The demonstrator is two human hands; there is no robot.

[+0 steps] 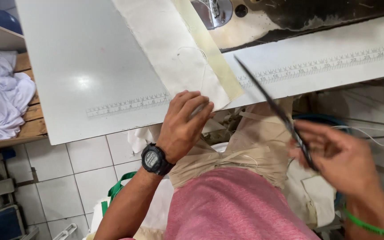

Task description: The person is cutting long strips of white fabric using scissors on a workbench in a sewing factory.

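My left hand (184, 125), with a black watch on the wrist, pinches the near edge of a cream fabric piece (174, 49) that lies across the white sewing table (81, 66). A paler yellow strip (212, 53) runs along the fabric's right side. My right hand (338, 160), blurred by motion and wearing a green wristband, grips dark scissors (272, 104) whose blades point up and left toward the fabric's corner. More beige cloth (254, 146) hangs over my lap.
A sewing machine base (263, 18) sits at the table's far edge, and a printed ruler strip (325, 64) runs along the tabletop. White cloth (1, 98) is heaped on a wooden shelf at left. White floor tiles (67, 178) lie below.
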